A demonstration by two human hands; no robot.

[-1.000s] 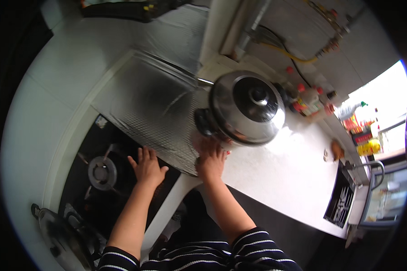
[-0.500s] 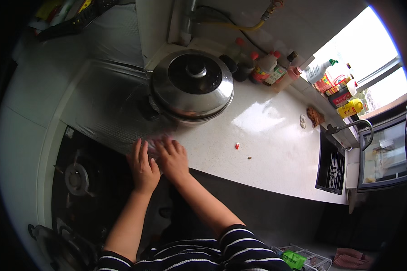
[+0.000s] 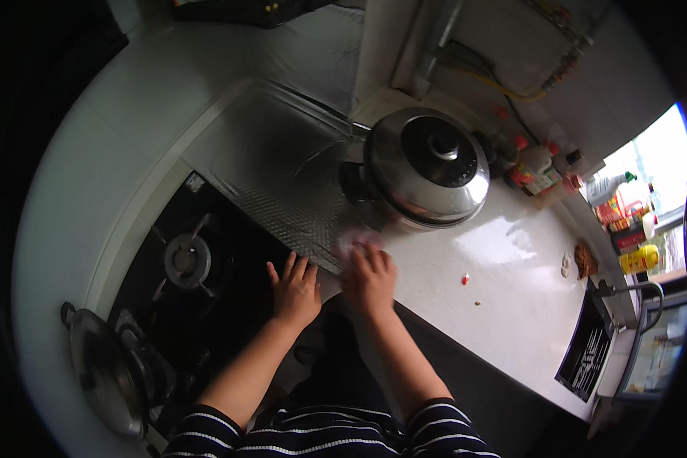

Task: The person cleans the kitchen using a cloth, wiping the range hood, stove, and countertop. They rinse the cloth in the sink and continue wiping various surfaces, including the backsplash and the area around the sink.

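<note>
My right hand (image 3: 369, 281) presses a pinkish cloth (image 3: 349, 243) against the counter where it meets the edge of a silver foil sheet (image 3: 278, 156). The cloth is blurred and partly covered by the fingers. My left hand (image 3: 297, 293) is open with fingers spread, by the near edge of the foil and the black gas stove (image 3: 237, 263), and holds nothing. Just beyond my right hand stands a large steel pot (image 3: 431, 204) with a domed lid, its side handle over the foil.
A wok (image 3: 107, 374) sits on the stove's near left, close to a burner (image 3: 187, 259). Sauce bottles (image 3: 533, 169) line the back wall. A small red-and-white scrap (image 3: 466, 280) lies on the white counter (image 3: 435, 267). The sink (image 3: 588, 351) is far right.
The view has swung left, so things appear shifted right. My left hand has come away from the cloth and spread its fingers at the stove's edge; my right hand stays on the cloth.
</note>
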